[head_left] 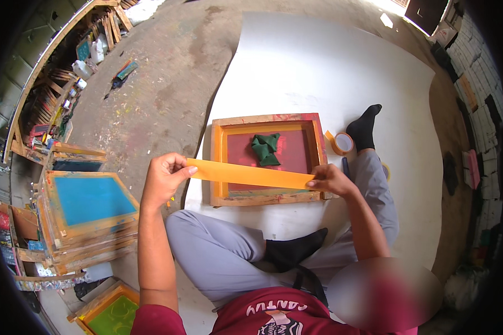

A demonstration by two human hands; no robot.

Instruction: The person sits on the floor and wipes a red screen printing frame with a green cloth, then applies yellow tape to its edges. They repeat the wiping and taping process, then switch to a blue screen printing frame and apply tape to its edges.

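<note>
A strip of orange tape (248, 173) is stretched taut between my two hands, over the near part of a wooden screen-printing frame (220, 192). My left hand (166, 177) pinches its left end between thumb and fingers. At the other end, my right hand (331, 181) grips it near the frame's right side. Inside the frame the mesh is dark red, and a crumpled dark green cloth (266, 149) lies on it. Orange tape lines the frame's inner edges. Whether the strip touches the frame cannot be told from this view.
A roll of orange tape (342, 143) lies right of the frame, beside my outstretched leg (369, 173). Everything rests on a large white sheet (318, 67). Stacked screen frames with a blue mesh (89, 196) stand at the left. A green-mesh frame (114, 315) sits lower left.
</note>
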